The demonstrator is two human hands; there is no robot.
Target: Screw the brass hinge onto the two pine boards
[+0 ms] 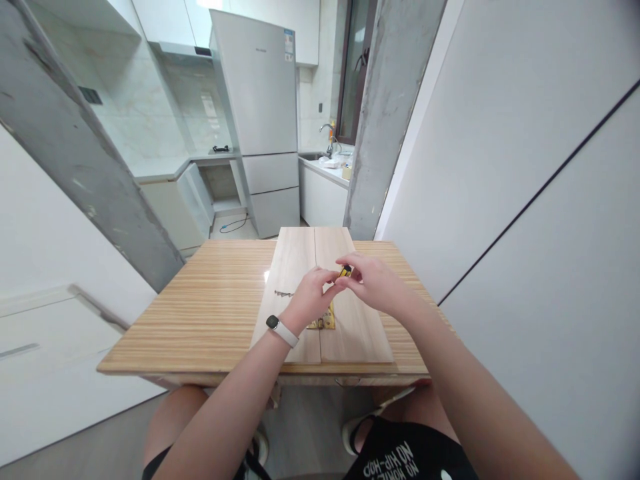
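Note:
Both my hands meet above two pale wooden boards [300, 267] lying side by side on a striped wooden table [210, 307]. My right hand [373, 283] pinches a small yellow-and-black object [345, 271] at its fingertips. My left hand [311, 297], with a white watch on the wrist, has its fingers curled and touches the same object from the left. Under my left hand a yellow packet [323, 323] lies on the boards, partly hidden. A short row of small dark screws or marks [283, 293] sits on the left board.
A grey concrete pillar [387, 113] rises just behind the table, and a white wall panel [525, 187] runs along the right. Beyond are a silver fridge [260, 120], a counter with sink and tap [325, 157] and a slanted grey beam [75, 147] at left. My knees show below the table edge.

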